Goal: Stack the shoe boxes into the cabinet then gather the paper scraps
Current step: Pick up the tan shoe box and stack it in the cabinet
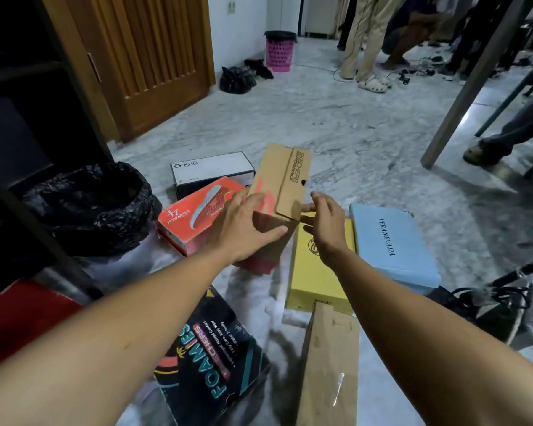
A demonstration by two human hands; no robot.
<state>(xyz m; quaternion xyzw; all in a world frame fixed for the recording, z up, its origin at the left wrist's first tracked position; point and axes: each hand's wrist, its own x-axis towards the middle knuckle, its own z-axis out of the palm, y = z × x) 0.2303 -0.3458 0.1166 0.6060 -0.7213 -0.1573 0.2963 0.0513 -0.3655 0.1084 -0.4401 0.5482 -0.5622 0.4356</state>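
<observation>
now both hands, left (243, 226) & right (326, 222), spread wide, flank tilted brown skechers box (282, 176).

Single head-worn view, angled down, close over hands (286, 224) and floor (351, 124)

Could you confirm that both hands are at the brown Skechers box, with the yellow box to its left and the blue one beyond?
Not quite: the head view shows the yellow box to the right of the Skechers box, not left. Both hands, left and right, are at it, the blue box beyond.
</observation>
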